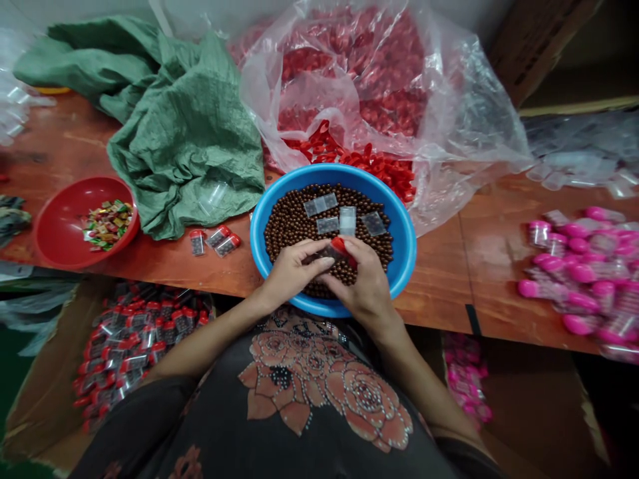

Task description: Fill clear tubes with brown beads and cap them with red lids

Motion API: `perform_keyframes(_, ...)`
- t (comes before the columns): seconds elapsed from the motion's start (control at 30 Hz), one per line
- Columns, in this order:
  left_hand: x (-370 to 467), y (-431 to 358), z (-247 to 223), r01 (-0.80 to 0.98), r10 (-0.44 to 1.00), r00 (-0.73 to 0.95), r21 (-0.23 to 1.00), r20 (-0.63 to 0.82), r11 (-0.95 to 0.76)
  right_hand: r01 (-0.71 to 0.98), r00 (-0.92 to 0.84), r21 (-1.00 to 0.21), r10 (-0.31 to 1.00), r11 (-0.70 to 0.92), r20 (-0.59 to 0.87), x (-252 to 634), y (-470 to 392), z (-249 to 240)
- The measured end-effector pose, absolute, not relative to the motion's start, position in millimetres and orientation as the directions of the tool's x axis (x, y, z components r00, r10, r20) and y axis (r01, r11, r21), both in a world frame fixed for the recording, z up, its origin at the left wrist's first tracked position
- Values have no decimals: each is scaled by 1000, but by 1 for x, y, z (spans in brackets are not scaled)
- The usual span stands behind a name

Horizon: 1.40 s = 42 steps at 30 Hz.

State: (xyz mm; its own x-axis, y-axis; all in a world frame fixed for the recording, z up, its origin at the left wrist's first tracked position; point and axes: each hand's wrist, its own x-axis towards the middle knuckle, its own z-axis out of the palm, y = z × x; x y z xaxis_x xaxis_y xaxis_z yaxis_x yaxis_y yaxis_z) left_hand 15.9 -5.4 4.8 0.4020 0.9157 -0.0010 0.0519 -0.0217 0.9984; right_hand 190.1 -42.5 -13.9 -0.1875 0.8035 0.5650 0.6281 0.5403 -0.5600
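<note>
Left hand (299, 269) is pinching a box (327, 251) at its clear end, thumb and fingers nearly closed; right hand (367, 283) is curling snugly round its red cap (339, 243), probably steadying both ends. Box is hovering just 6 o'clock of the basin's (408, 253) centre, presumably so spilt beads (289, 226) are landing inside. Loose caps (324, 143) are lying at 12 o'clock, capped boxes (227, 245) at 9, seemingly for easy reach.

A packing workshop is shown by the desk (439, 266) where, around the blue basin (410, 256), bulk red pieces (372, 166) and pink-capped containers (582, 266) are heaped.
</note>
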Motion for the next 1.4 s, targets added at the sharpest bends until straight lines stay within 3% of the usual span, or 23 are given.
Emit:
perform_keyframes(0.1, 27, -8, 5, -116, 911, 382, 970, -156, 215, 625, -203, -576, 822, 527, 532, 183, -43, -10)
perform_keyframes(0.2, 39, -9, 4, -217, 831, 428, 853, -354, 475, 639, -270, -547, 824, 541, 499, 182, -42, -6)
perform_keyframes(0.27, 45, -10, 4, -255, 810, 420, 804, -409, 538, 645, -276, -532, 816, 549, 507, 183, -42, -5)
perform_keyframes(0.43, 47, -13, 3, -302, 819, 387, 781, -424, 547, 601, -311, -575, 825, 556, 472, 186, -41, -3)
perform_keyframes(0.6, 30, -7, 8, -194, 787, 536, 863, -304, 466, 442, -276, -853, 947, 279, 167, 205, -36, -3)
perform_keyframes(0.7, 20, -2, 11, -30, 735, 621, 928, -273, 370, 381, -229, -904, 967, 192, 109, 217, -34, -2)
perform_keyframes(0.8, 18, 2, 8, 54, 754, 619, 970, -220, 239, 441, -202, -858, 961, 262, 190, 216, -36, 3)
perform_keyframes(1.0, 22, -2, -2, 98, 879, 422, 975, -220, 197, 654, -323, -597, 886, 464, 333, 198, -40, 4)
perform_keyframes(1.1, 23, -1, -1, -26, 877, 407, 956, -257, 292, 661, -272, -604, 892, 446, 361, 193, -40, -1)
perform_keyframes(1.23, 26, 0, 3, -125, 747, 534, 837, -395, 532, 607, -265, -669, 903, 428, 338, 189, -42, -4)
perform_keyframes(1.4, 38, -7, 3, -134, 826, 412, 872, -384, 472, 648, -349, -577, 867, 498, 356, 184, -41, -4)
